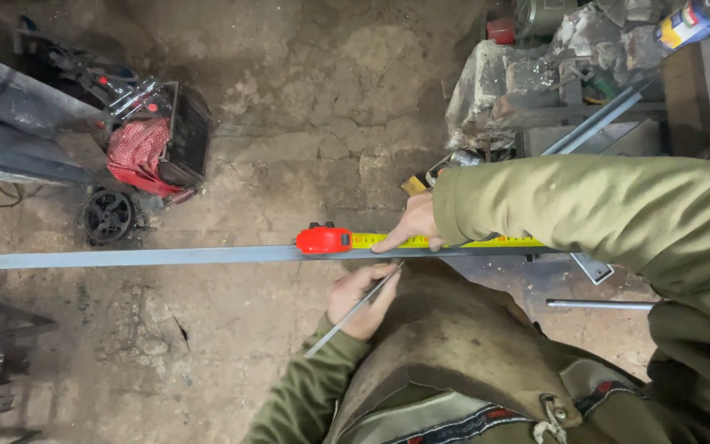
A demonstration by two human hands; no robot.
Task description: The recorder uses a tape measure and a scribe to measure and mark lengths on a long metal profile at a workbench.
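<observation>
Head view, looking down over a workshop floor. We see a long grey steel bar [141,257] running level across the frame, its left length hanging free over the dirt floor [289,123] and its right part passing under the right sleeve. On top of the bar lies a yellow tape blade [454,242], drawn out of a red tape measure case [323,239] that rests on the bar near mid-frame. Our right hand [412,224] reaches in from the right, fingers flat, pinning the blade against the bar; it presses down and does not close around anything. Our left hand [361,301], just below the bar, is closed around a thin metal scriber [353,311] whose tip points up toward the bar's near edge.

We judge the bar stiff, heavy for its length and smooth-faced, so the tape may slide on it unless held down. Its overhang suggests it would tip if lifted at one end; hold is best taken near the middle, or with both hands set well apart. The scriber is light and rigid, held like a pencil. A red welding machine [158,144] stands well apart at upper left.
</observation>
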